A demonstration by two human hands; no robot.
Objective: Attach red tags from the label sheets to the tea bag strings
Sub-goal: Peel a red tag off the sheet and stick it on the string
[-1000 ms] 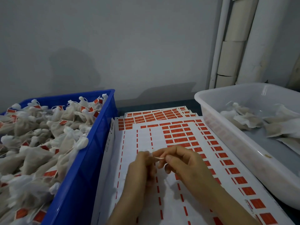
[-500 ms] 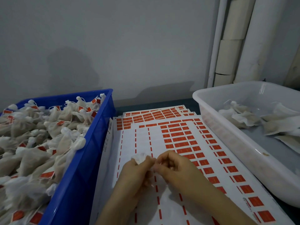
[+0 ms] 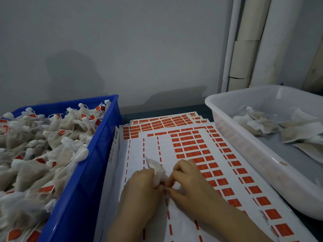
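Your left grip (image 3: 140, 185) is curled round a white tea bag (image 3: 156, 167), holding it just above the top label sheet (image 3: 151, 147) in the middle of the desk (image 3: 157, 110). Your right grip (image 3: 189, 182) is narrow, its thumb and forefinger drawn together against the left fingertips at the bag's lower end; I cannot tell what it pinches there. Rows of red tags (image 3: 190, 148) fill the sheet's right part, just beside your right grip. A blue bin (image 3: 97, 154) of tagged bags (image 3: 43, 154) stands to your left, a white tub (image 3: 244, 155) with a few plain bags (image 3: 262, 124) to your right.
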